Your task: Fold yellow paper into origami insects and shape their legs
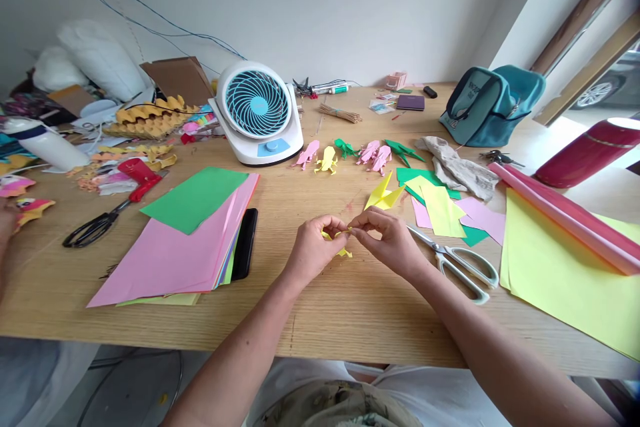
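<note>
Above the wooden table, my left hand (316, 247) is closed around a small yellow origami figure (345, 253), mostly hidden by the fingers. My right hand (387, 241) pinches a thin end of the same figure, fingertips against those of the left. Just behind the right hand lies a yellow folded paper piece (385, 195) with pointed tips. Grey-handled scissors (467, 267) rest to the right of that hand. Farther back sits a row of folded paper animals: a yellow frog (327, 160), pink ones (375, 155) and green ones (403, 152).
Left of my hands are stacked coloured sheets (175, 247), a black phone (245, 243) and a white fan (257, 113). On the right lie paper scraps (440, 207), yellow sheets (565, 280) and a red bottle (585, 153). Another person's hand (7, 220) shows at far left.
</note>
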Available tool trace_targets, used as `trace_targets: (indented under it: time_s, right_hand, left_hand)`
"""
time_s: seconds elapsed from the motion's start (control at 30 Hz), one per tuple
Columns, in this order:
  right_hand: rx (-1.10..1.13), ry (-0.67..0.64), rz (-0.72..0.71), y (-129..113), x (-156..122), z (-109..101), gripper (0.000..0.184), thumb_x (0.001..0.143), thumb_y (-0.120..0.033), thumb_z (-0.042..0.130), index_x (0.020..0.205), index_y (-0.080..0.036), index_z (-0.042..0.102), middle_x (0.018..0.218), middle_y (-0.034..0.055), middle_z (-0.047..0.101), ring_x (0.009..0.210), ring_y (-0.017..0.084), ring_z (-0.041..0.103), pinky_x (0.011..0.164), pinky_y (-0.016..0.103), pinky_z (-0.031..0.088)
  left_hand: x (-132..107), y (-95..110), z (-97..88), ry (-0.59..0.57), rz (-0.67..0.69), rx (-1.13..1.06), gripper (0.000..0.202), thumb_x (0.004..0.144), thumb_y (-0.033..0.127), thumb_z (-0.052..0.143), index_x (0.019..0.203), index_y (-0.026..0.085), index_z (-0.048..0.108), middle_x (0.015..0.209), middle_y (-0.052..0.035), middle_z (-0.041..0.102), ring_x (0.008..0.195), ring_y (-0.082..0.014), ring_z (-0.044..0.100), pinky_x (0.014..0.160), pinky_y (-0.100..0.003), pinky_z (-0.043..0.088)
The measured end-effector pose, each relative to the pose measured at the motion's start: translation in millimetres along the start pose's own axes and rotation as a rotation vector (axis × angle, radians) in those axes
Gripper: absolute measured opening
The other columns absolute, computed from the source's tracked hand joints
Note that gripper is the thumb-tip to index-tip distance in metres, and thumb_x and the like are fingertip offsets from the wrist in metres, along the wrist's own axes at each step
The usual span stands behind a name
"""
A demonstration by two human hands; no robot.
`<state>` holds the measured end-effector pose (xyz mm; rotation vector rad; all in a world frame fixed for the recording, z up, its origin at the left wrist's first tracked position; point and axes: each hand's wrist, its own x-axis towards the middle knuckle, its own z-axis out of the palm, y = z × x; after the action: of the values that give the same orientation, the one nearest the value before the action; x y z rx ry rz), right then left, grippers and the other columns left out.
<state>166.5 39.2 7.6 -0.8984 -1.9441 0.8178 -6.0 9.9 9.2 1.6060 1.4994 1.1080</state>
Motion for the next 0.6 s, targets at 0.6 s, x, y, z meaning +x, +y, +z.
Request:
trace_targets:
  time_s: [0.6]
  right_hand:
    - [-0.161,0.076,0.066,-1.5,-2.1,5.3,0.018,0.086,-0.020,0.058,0.068,-0.019,0.053,0.066,0.0000,0.055,0.058,0.012,0.047,0.055,0.026,0.037]
  left_hand:
    - [-0.3,-2.2,6.6,0.085,0.012,-0.024,0.029,0.072,0.024,0.075,0.090,0.020,0.054,0.071,0.0043,0.064,0.067,-0.0115,0.061,0.064,-0.022,0.045]
